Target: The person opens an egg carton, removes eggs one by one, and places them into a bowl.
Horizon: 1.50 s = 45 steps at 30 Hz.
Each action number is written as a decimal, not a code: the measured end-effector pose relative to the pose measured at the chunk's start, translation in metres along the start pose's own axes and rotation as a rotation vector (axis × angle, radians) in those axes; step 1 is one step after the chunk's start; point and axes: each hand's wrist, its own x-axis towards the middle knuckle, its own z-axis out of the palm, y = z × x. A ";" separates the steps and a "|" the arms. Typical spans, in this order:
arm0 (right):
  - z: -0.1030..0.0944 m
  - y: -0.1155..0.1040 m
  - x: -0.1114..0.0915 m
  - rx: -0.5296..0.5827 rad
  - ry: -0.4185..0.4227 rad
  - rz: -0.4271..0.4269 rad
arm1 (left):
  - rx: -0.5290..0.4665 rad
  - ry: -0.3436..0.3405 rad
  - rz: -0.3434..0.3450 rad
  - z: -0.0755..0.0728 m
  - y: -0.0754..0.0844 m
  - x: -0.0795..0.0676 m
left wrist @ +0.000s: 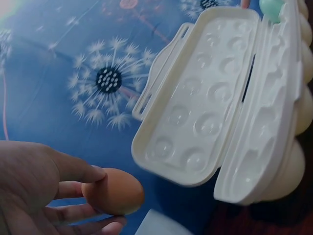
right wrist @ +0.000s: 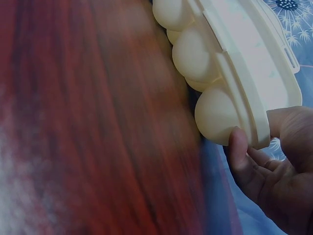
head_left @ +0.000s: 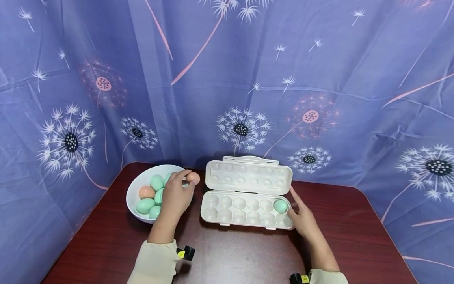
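Observation:
My left hand (head_left: 177,194) pinches a brown egg (head_left: 193,178) between thumb and fingers, above the right rim of a white bowl (head_left: 132,198). The left wrist view shows this egg (left wrist: 115,191) at the fingertips. Several green eggs (head_left: 145,205) and another brown egg (head_left: 147,192) lie in the bowl, partly hidden behind the hand. An open white egg box (head_left: 246,228) stands to the right, its lid (head_left: 248,173) tipped back. One green egg (head_left: 280,206) sits in the back-row cup at its right end. My right hand (head_left: 304,219) grips that end, thumb and fingers on the rim (right wrist: 263,134).
The dark red wooden table (head_left: 241,252) carries the bowl and box side by side near its back edge. Behind it hangs a blue curtain (head_left: 198,98) with dandelion prints, close to the raised lid. Small black cameras (head_left: 189,253) are worn at both wrists.

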 end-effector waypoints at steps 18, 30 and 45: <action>0.000 -0.001 -0.001 -0.005 -0.006 -0.001 | 0.068 -0.056 -0.081 -0.015 -0.025 0.009; -0.001 -0.001 0.000 -0.012 -0.008 0.004 | 0.137 -0.078 -0.045 -0.011 -0.027 0.008; -0.001 -0.001 0.000 -0.012 0.000 0.006 | 0.279 -0.088 0.024 -0.005 -0.027 0.004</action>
